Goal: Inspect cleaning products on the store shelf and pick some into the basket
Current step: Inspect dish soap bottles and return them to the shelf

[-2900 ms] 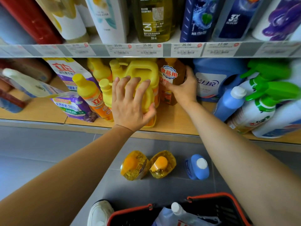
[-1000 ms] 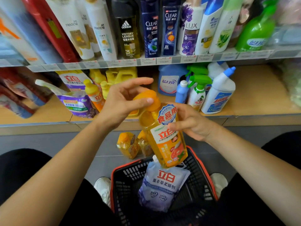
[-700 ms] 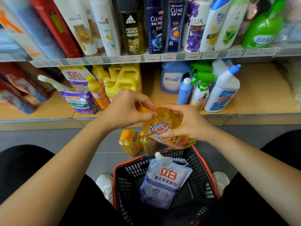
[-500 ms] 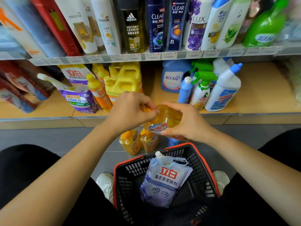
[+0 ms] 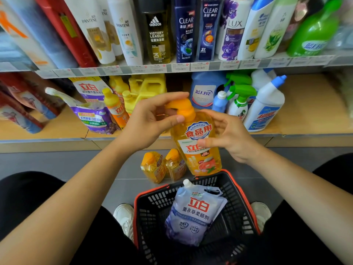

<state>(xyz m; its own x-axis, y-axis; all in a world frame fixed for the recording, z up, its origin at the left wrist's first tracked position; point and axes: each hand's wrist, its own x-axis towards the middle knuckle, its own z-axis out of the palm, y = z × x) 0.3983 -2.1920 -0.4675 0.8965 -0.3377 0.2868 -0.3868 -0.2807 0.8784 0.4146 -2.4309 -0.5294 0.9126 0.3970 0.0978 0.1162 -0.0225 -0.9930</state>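
White bottle (image 5: 95, 35) PANTENE, dark bottle (image 5: 156, 35) adidas, orange bottle (image 5: 198, 131) 食品用

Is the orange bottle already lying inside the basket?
No, the left hand and the right hand hold the orange bottle upright in the air, and only a pouch lies in the basket.

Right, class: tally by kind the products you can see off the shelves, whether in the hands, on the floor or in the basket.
Orange-capped bottles: 3 (held bottle in the left hand and right hand; two floor bottles)
Pouches: 1 (pouch in the basket)
Total: 4
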